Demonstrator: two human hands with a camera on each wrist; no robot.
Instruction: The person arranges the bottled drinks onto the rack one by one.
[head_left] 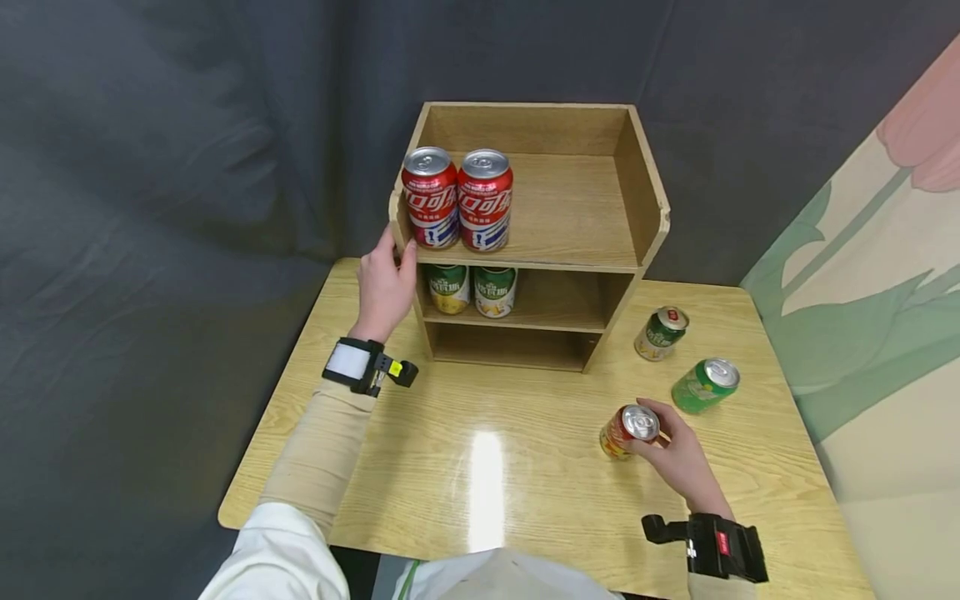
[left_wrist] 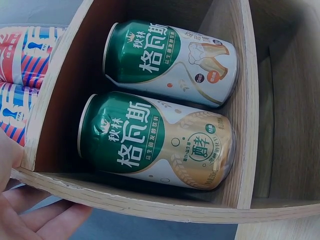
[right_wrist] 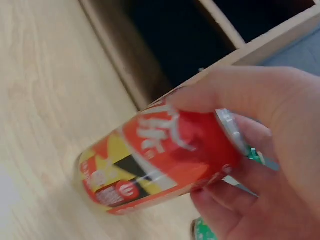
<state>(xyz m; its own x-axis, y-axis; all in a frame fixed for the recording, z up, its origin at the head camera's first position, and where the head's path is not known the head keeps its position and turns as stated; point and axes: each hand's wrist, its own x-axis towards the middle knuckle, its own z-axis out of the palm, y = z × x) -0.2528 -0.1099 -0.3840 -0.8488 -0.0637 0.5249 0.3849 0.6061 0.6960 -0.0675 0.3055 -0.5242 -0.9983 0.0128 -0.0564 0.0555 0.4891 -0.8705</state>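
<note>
My right hand grips a red and yellow soda can near its top, low over the right part of the table; whether its base touches the wood I cannot tell. In the right wrist view, the thumb and fingers lie on either side of that can. My left hand holds the left side panel of a wooden shelf, thumb by the front edge. Two red cola cans stand side by side at the left of its top level. Below them are two green-topped kvass cans, also at the left.
A green and gold can stands on the table right of the shelf. Nearer me is a bright green can, close to my right hand. A dark curtain hangs behind and a floral wall covering borders the right.
</note>
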